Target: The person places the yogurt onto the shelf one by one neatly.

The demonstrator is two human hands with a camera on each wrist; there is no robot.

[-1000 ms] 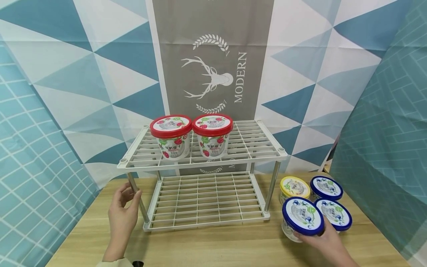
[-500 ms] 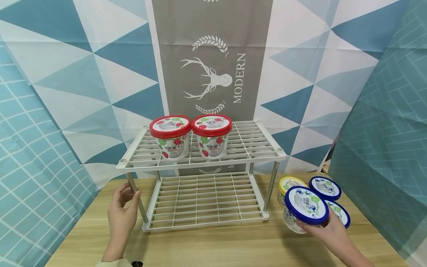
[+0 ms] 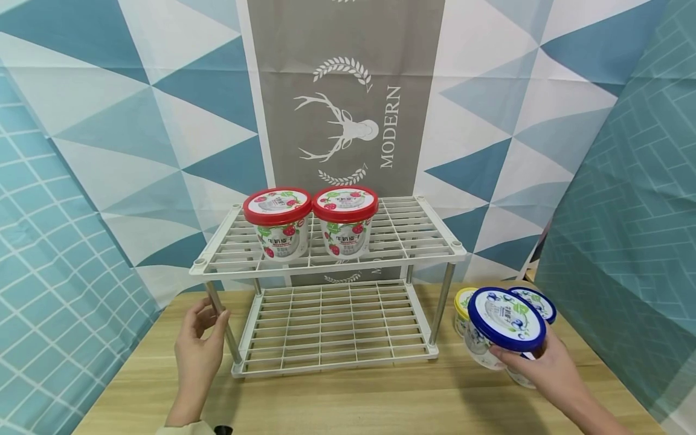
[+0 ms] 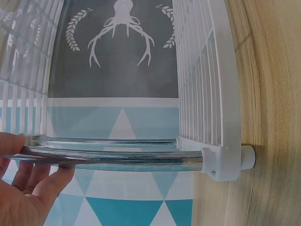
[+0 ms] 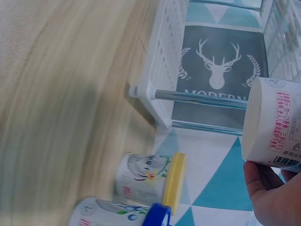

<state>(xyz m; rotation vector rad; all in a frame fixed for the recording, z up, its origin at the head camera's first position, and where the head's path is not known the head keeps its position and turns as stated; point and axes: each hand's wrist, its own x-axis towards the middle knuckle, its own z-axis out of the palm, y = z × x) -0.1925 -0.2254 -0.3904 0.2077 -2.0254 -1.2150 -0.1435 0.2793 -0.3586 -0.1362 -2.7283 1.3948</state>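
Note:
My left hand (image 3: 198,350) holds the front left metal post (image 4: 131,160) of a white two-tier rack (image 3: 326,366), thumb on one side and fingers on the other. At the right, my right hand (image 3: 551,368) grips a paper tub with a blue lid (image 3: 505,317), slightly tilted. In the right wrist view the base of this tub (image 5: 251,122) hangs above the table. Behind it stand a yellow-lidded tub (image 3: 461,305) and a blue-lidded tub (image 3: 544,305). Another tub (image 3: 522,379) is mostly hidden by the held one and my hand.
Two red-lidded tubs (image 3: 278,223) stand side by side on the rack's upper shelf (image 3: 408,235), left of its middle. The lower shelf (image 3: 337,326) sits just over the wooden table (image 3: 337,405). Patterned cloth (image 3: 206,90) hangs behind and at both sides.
My right hand has raised the blue-lidded tub up and slightly to the right, over the tubs behind it. The left hand has stayed on the post.

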